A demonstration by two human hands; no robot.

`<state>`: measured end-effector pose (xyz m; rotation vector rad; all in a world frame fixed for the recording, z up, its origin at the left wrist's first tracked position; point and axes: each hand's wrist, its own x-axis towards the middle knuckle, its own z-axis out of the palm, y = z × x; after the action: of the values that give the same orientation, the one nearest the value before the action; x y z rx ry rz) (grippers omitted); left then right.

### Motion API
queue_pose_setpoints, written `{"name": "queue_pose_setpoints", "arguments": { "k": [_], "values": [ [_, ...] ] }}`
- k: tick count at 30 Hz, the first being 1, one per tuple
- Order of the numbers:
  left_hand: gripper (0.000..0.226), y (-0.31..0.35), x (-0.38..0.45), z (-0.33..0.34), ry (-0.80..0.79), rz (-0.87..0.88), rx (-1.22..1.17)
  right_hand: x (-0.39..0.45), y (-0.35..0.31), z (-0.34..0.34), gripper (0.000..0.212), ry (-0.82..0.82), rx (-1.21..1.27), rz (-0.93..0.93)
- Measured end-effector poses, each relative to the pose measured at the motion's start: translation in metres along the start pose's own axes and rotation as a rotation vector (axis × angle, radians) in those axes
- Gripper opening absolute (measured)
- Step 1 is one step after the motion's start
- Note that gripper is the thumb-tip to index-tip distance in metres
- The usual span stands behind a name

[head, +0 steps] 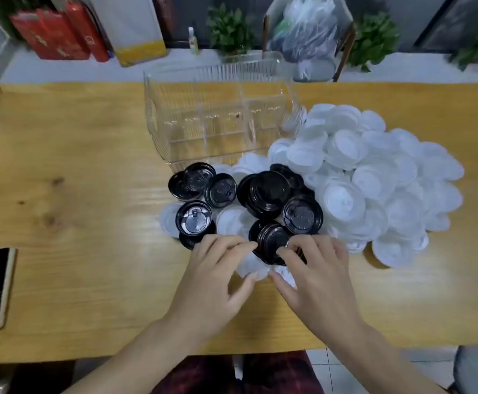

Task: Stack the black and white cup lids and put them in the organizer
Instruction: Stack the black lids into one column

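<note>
Lids lie in two loose heaps at the centre of the frame: the black lids [269,194] clustered just below the clear organizer [218,115], and the white lids [374,177] spilling in a broad mound to centre right, against the organizer's right wall. None appear to be in the organizer's compartments, so the stacking looks barely begun.

Risks, as I judge them — the colours overlap where the heaps meet, with white lids half buried under black ones, so pulling one lid could drag neighbours along or mix a white one into a black stack. The lids also face different ways, some rim-up and some dome-up; one flipped lid would stop a stack nesting and leave it leaning. The white mound sits close to the table's [76,166] lower right edge, and a careless sweep could send lids to the floor.

Both hands work at lower centre. The left hand [218,268] has its fingers curled, fingertips on the left rim of a black lid [272,240], thumb down on a white lid beneath. The right hand [314,268] mirrors it — fingers bent over that lid's right rim, pinching it, thumb tucked low. Both forearms enter from the bottom edge.
</note>
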<state>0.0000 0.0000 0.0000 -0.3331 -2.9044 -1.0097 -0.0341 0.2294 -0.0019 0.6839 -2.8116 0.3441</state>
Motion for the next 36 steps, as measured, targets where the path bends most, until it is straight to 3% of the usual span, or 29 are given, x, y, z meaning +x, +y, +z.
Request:
{"name": "queue_pose_setpoints", "arguments": {
  "k": [6, 12, 18, 26, 31, 36],
  "values": [
    [0.045, -0.018, -0.003, 0.040, 0.117, 0.064, -0.070, -0.009, 0.008, 0.026, 0.019, 0.152, -0.008, -0.057],
    [0.046, -0.036, 0.001, 0.068, 0.295, 0.182, 0.008, -0.009, 0.025, 0.040, 0.071, 0.189, 0.071, -0.018],
    [0.044, -0.038, -0.024, 0.093, 0.402, 0.268, 0.095, -0.009, 0.029, 0.058, 0.076, 0.204, 0.055, -0.134],
    [0.055, -0.021, -0.056, 0.076, 0.383, 0.035, -0.149, -0.017, 0.024, 0.040, 0.079, 0.217, 0.029, -0.237],
    [0.085, -0.014, -0.066, 0.064, 0.259, 0.035, -0.286, -0.029, 0.012, 0.036, 0.083, 0.202, 0.170, -0.338],
    [0.072, -0.012, -0.077, 0.059, 0.186, 0.037, -0.618, -0.044, -0.012, 0.040, 0.088, 0.203, 0.297, -0.326]
  ]
}}
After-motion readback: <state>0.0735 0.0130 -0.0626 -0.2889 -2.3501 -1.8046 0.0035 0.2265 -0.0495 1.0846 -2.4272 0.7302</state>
